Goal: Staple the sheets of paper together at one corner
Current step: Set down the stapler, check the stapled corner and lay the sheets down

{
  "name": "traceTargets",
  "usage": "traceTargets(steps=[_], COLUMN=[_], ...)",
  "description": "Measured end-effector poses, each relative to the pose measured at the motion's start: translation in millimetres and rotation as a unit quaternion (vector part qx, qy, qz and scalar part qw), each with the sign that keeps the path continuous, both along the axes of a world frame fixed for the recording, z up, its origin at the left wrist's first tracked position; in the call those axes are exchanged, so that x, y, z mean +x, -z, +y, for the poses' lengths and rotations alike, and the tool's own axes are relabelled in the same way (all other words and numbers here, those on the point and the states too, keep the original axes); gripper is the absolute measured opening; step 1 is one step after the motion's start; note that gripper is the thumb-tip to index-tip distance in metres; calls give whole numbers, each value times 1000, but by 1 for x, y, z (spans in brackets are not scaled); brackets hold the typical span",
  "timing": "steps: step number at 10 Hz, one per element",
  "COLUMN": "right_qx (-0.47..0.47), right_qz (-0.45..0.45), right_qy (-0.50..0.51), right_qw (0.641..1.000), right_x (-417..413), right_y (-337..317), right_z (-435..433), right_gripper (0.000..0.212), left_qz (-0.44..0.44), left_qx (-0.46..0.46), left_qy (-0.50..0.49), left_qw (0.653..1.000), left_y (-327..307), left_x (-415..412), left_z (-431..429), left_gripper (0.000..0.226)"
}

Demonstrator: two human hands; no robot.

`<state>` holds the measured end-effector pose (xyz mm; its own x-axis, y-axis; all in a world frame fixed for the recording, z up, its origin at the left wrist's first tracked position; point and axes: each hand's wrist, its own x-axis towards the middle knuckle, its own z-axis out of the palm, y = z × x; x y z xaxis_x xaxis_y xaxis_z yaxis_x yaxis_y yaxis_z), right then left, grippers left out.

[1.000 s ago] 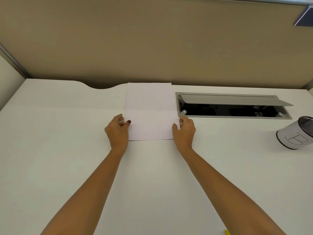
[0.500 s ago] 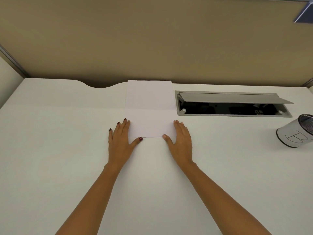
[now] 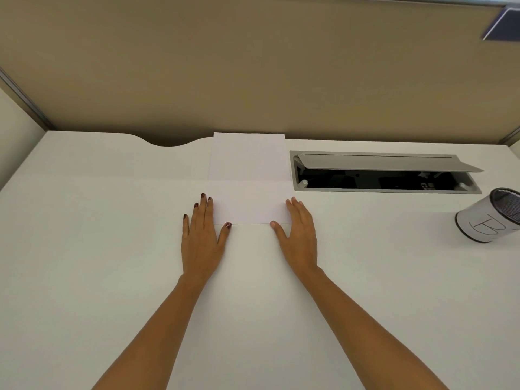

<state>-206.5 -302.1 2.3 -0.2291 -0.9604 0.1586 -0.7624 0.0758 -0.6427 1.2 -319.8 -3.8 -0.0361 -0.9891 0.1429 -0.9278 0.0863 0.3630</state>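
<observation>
White sheets (image 3: 249, 178) lie mid-desk (image 3: 98, 249), far edge at the partition. Your left hand (image 3: 201, 237) & right hand (image 3: 299, 235) rest flat, splayed, holding nothing, flanking the near corners, prob. squaring edges. No stapler visible.

Mesh cup (image 3: 491, 218) cut by right edge; sheet count indiscernible.

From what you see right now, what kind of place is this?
Most likely an office cubicle desk. A tan partition wall stands behind a white desk, which has a built-in cable hatch with its lid raised. A mesh pen cup stands at the right.
</observation>
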Motion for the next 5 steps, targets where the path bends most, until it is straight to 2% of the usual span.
traceTargets(steps=[2, 3, 4, 5], right_qx=[-7, -26, -27, -24], right_qz=[66, 142, 173, 166], right_qy=[-8, -23, -50, -50], right_qw=[998, 989, 983, 985], right_x=[4, 13, 19, 27], right_y=[0, -1, -6, -2], right_z=[28, 51, 76, 112], right_gripper=[56, 53, 54, 54], left_qz=[-3, -17, -19, -19], left_qx=[19, 24, 30, 28], left_qy=[4, 17, 23, 21], left_qw=[1000, 999, 999, 999], left_y=[-6, -7, -10, -11], left_x=[-1, -6, -10, -17], left_z=[34, 59, 85, 124], left_gripper=[67, 65, 64, 68])
